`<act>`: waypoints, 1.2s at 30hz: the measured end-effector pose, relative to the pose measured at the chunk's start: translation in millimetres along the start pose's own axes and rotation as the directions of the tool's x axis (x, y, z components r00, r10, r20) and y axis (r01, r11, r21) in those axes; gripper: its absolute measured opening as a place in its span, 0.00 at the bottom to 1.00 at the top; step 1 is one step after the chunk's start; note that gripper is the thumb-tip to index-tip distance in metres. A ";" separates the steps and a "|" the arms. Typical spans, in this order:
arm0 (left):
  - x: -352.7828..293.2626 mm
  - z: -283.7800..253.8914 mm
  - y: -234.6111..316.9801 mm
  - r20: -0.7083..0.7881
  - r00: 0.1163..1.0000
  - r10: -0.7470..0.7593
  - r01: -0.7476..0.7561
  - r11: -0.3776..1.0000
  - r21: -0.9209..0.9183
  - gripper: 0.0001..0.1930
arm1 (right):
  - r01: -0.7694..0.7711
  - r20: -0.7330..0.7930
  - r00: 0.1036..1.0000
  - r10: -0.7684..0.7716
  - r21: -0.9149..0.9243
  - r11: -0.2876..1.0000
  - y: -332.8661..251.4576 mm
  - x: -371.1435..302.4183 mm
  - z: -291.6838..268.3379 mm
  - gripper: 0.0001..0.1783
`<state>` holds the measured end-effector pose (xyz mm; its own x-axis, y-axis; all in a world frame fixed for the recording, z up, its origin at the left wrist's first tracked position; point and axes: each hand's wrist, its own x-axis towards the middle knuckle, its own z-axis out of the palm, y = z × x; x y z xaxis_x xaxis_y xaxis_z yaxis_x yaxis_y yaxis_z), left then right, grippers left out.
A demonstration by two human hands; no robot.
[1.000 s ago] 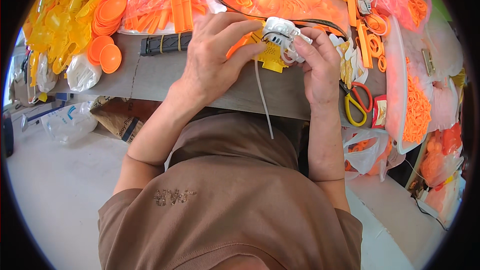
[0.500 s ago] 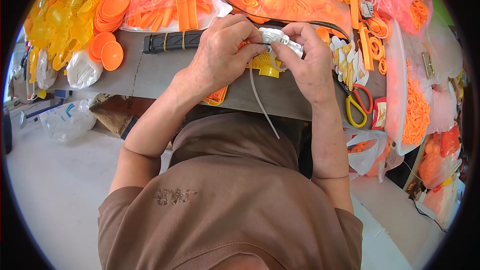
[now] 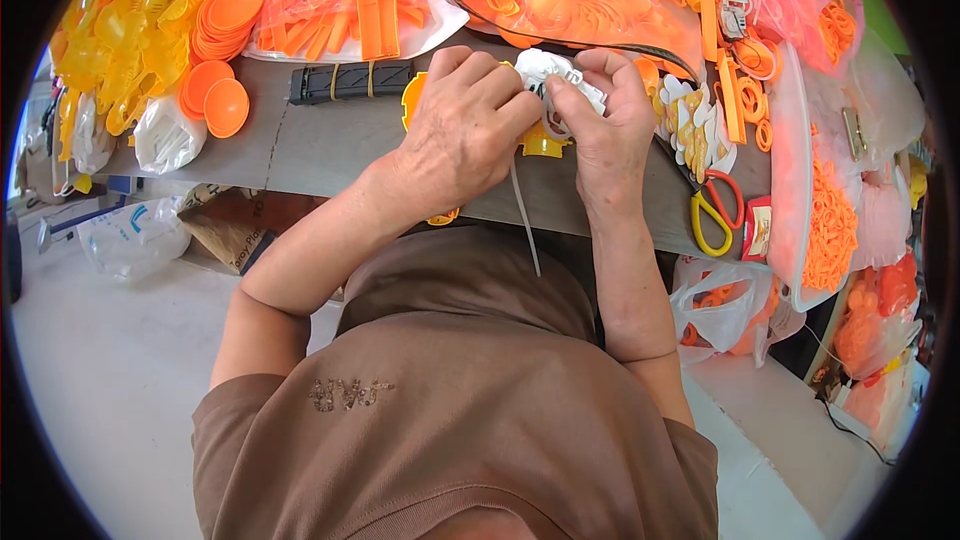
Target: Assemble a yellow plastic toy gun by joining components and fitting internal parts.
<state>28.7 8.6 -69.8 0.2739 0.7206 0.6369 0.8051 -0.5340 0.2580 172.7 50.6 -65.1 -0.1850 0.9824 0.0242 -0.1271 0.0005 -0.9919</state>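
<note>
My right hand (image 3: 615, 135) pinches a small white plastic mechanism (image 3: 548, 65) between thumb and fingers, above the table's near part. Close on its left, my left hand (image 3: 460, 125) is closed, knuckles up, its fingertips mostly hidden. A thin white strip (image 3: 523, 220) hangs from under these fingers past the table's edge, and seems gripped there. Below the mechanism a pale loop curves down by my right thumb. Beneath my hands lies a yellow plastic piece (image 3: 543, 143), mostly covered by the left hand.
A black bar with rubber bands (image 3: 350, 82) lies left of my hands. Stacked orange discs (image 3: 228, 20) and yellow parts (image 3: 130, 70) sit at far left. Bags of orange pieces (image 3: 600, 10) line the back. At right are scissors (image 3: 712, 220) and a tray (image 3: 790, 170) of orange rings.
My left hand has moved slightly right and nearer, its knuckles turned up over the fingertips. The strip's lower end has swung left. The mechanism has tilted in my right hand.
</note>
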 end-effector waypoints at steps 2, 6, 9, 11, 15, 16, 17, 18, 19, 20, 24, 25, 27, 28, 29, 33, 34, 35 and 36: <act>-1.2 -0.1 1.0 -0.047 0.999 -0.006 0.002 0.995 -0.096 0.07 | 0.002 -0.020 1.000 -0.002 -0.006 1.000 -0.3 0.4 -1.9 0.17; -5.7 -1.7 -12.1 -0.050 0.997 0.051 -0.055 0.995 -0.086 0.09 | 0.012 -0.007 1.000 -0.013 -0.081 0.997 -5.4 -1.1 -2.6 0.18; 1.2 -9.0 -15.0 0.024 0.999 0.041 -0.039 0.995 -0.087 0.13 | 0.055 0.004 0.998 -0.055 -0.178 0.983 -7.5 -3.1 -1.4 0.19; 9.5 -13.5 -11.7 -0.001 1.000 -0.007 0.007 0.998 -0.058 0.18 | 0.116 0.042 0.993 -0.108 -0.269 0.956 -6.6 -3.4 -2.8 0.20; 17.7 -11.5 -12.2 -0.040 0.995 0.087 -0.089 0.994 -0.064 0.21 | 0.059 0.141 0.990 -0.023 -0.257 0.965 -21.1 -5.4 -1.0 0.21; 17.1 -9.7 -13.1 -0.031 0.993 0.115 -0.116 0.991 -0.060 0.22 | 0.066 0.158 0.987 -0.021 -0.285 0.956 -21.8 -4.8 -0.9 0.21; 16.7 -8.7 -13.5 -0.023 0.990 0.142 -0.143 0.988 -0.058 0.23 | 0.073 0.176 0.984 -0.018 -0.313 0.947 -21.8 -4.2 -1.1 0.21; 16.2 -9.2 -14.0 -0.022 0.989 0.144 -0.145 0.988 -0.060 0.23 | 0.071 0.173 0.985 -0.017 -0.313 0.947 -21.1 -3.4 -3.8 0.21; 15.3 -10.3 -15.2 -0.022 0.993 0.115 -0.116 0.989 -0.091 0.24 | 0.046 0.226 0.974 0.015 -0.260 0.964 -20.1 -1.9 -9.3 0.23; 14.2 -11.4 -16.5 -0.020 0.996 0.085 -0.087 0.989 -0.122 0.25 | 0.017 0.280 0.959 0.044 -0.209 0.978 -19.4 -0.6 -16.0 0.26; 2.3 -10.7 -19.3 -0.034 0.995 -0.094 0.084 0.973 -0.215 0.27 | 0.313 0.477 0.876 -0.062 -0.469 0.826 -26.8 -1.0 -53.7 0.43; 1.0 -9.5 -18.4 -0.032 0.995 -0.091 0.082 0.973 -0.217 0.27 | 0.311 0.474 0.879 -0.062 -0.470 0.826 -21.5 -2.8 -55.6 0.43; -1.4 -6.5 -16.8 -0.056 0.989 -0.133 0.110 0.945 -0.308 0.27 | 0.610 0.606 0.773 -0.190 -0.626 0.486 -5.9 -7.3 -58.0 0.48; -1.9 -6.1 -16.7 -0.055 0.990 -0.132 0.109 0.945 -0.309 0.27 | 0.614 0.638 0.759 -0.132 -0.633 0.472 -5.7 -8.0 -53.8 0.50; -2.2 -5.9 -16.4 -0.062 0.989 -0.132 0.105 0.941 -0.323 0.27 | 0.613 0.637 0.760 -0.133 -0.633 0.472 -4.5 -7.4 -53.0 0.50; -1.2 -10.7 -18.9 -0.019 0.998 -0.053 0.046 0.963 -0.266 0.27 | 0.556 0.649 0.751 -0.122 -0.522 0.647 -7.9 -1.5 -51.4 0.47; 0.1 -13.4 -19.4 -0.018 0.999 -0.052 0.045 0.963 -0.268 0.27 | 0.523 0.645 0.754 -0.124 -0.476 0.707 -13.1 -0.4 -51.4 0.46; 2.7 -17.3 -20.5 -0.017 0.999 -0.029 0.024 0.969 -0.247 0.26 | 0.522 0.643 0.756 -0.123 -0.477 0.708 -18.6 0.7 -50.1 0.46; 4.9 -20.2 -21.5 -0.016 1.000 -0.006 0.003 0.974 -0.226 0.26 | 0.492 0.624 0.768 -0.142 -0.435 0.754 -24.8 1.9 -47.4 0.45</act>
<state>2.1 14.6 -57.6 0.2606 0.7170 0.6466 0.6661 -0.6183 0.4171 221.7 61.3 -46.4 -0.7323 0.6384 0.2372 0.2369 0.5653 -0.7901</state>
